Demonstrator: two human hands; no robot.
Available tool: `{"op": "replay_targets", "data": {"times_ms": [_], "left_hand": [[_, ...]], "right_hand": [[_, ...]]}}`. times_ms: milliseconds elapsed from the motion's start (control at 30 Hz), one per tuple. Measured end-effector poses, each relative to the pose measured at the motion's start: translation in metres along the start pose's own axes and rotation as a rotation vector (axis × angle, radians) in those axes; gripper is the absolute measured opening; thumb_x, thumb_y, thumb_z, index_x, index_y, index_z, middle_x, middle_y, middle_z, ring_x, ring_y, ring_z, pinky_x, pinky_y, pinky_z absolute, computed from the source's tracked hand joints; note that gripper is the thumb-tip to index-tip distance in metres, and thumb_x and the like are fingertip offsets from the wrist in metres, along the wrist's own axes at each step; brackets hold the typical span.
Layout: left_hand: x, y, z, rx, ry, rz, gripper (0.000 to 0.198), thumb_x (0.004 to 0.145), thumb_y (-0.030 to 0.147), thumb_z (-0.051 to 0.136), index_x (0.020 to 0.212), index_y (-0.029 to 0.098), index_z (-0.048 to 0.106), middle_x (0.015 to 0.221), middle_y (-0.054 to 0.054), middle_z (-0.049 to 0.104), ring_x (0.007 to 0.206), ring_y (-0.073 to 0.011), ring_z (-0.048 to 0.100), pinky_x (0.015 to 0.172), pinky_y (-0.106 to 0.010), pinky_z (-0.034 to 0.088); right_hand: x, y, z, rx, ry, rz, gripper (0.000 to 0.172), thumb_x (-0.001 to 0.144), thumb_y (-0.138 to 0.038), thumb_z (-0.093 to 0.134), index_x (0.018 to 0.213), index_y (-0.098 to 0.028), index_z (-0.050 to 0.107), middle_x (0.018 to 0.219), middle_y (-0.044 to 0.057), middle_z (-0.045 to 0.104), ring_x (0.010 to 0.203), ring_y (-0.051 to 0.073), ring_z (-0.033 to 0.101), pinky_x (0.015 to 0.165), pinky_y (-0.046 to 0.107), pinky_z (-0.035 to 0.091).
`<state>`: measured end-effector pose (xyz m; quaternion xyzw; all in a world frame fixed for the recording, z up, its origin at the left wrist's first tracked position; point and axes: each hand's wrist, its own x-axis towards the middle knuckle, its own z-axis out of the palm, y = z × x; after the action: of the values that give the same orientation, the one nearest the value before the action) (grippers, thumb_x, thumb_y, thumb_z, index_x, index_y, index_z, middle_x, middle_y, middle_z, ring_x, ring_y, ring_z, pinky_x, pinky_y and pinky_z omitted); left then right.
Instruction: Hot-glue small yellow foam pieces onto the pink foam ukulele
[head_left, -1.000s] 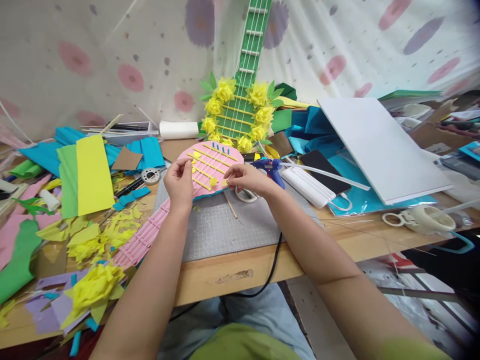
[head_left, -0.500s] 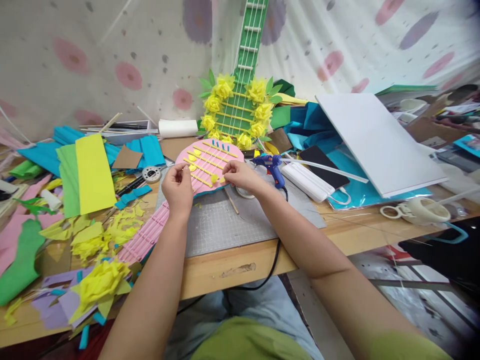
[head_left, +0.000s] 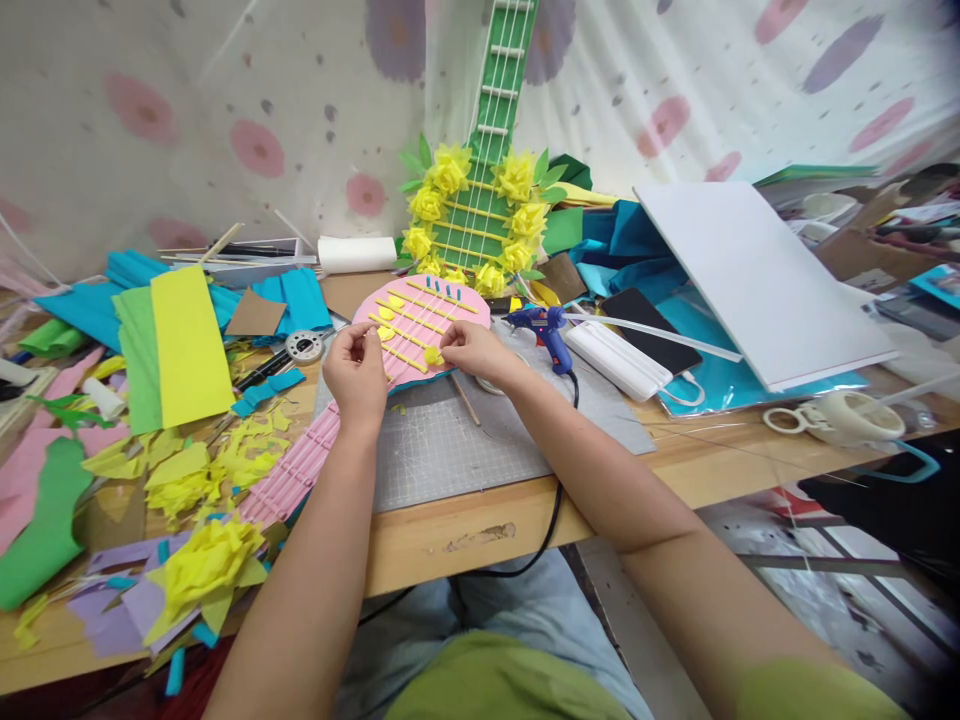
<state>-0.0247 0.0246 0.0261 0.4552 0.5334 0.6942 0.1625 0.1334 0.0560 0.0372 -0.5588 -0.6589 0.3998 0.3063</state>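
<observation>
A pink paper guitar (head_left: 412, 373) lies on the grey cutting mat (head_left: 450, 460), its neck pointing toward the lower left. Yellow strips and white strings cross its body, and small yellow paper petals (head_left: 385, 312) rest on it. At the body's left edge my left hand (head_left: 356, 375) is pinched closed; whatever lies between its fingertips is too small to make out. My right hand (head_left: 478, 354) is closed in a pinch at the right part of the body, its fingertips on a yellow paper petal (head_left: 433, 356).
A green guitar (head_left: 491, 150) ringed with yellow paper flowers stands behind. Right of the mat are a blue glue gun (head_left: 546, 330), a white power strip (head_left: 619, 360) and a white board (head_left: 757, 280). Crepe paper scraps (head_left: 191, 350) and a yellow paper flower (head_left: 210, 565) crowd the left.
My right hand has shifted slightly left, bringing the petal at its fingertips against the yellow piece on the guitar body. My left hand stays nearly where it was.
</observation>
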Motion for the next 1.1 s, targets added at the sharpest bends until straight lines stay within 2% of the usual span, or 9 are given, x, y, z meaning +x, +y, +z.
{"op": "replay_targets", "data": {"times_ms": [600,1100], "left_hand": [[0.0004,-0.0058,0.0009,-0.006,0.006,-0.024,0.014,0.073,0.026,0.058,0.078,0.016,0.066,0.066,0.001,0.057,0.062,-0.0096,0.051,0.067,-0.024,0.044],[0.0007,-0.0043,0.0005,0.025,0.01,-0.016,0.013,0.075,0.026,0.057,0.079,0.017,0.066,0.072,0.0,0.062,0.066,-0.01,0.054,0.069,-0.024,0.045]], "right_hand": [[-0.0001,0.0011,0.0008,-0.02,-0.003,-0.013,0.01,0.065,-0.014,0.055,0.07,-0.021,0.049,0.063,-0.003,0.059,0.063,0.012,0.056,0.055,0.024,0.038],[0.0014,0.0025,0.0016,0.004,-0.021,-0.017,0.011,0.068,-0.014,0.055,0.072,-0.021,0.049,0.065,-0.003,0.061,0.062,0.011,0.057,0.054,0.022,0.038]]}}
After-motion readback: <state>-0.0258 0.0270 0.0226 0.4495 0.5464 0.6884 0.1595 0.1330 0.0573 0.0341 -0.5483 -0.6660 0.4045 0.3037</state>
